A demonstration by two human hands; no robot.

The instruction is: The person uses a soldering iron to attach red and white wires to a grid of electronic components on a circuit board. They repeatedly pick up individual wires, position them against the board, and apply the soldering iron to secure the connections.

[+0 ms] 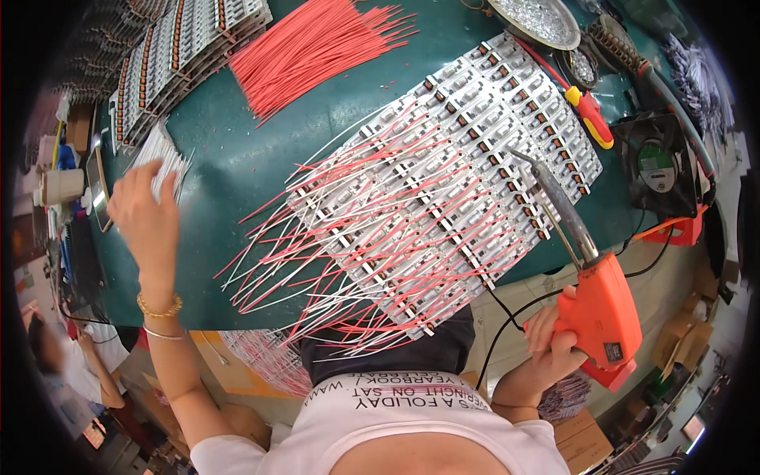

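Green tabletop [237, 166] carries thin, limp white wires [162, 158] at nine o'clock under your left hand [146, 214], fingers loosely curled touching them; pinch them mid-length, while your right hand [554, 336] grips the orange soldering gun [598, 305] at four o'clock.

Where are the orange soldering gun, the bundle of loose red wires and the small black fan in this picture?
orange soldering gun [603, 313]: head view, on the orange body, held in the right hand [554, 340].
bundle of loose red wires [313, 47]: head view, on the middle of the bundle.
small black fan [655, 165]: head view, on its hub.
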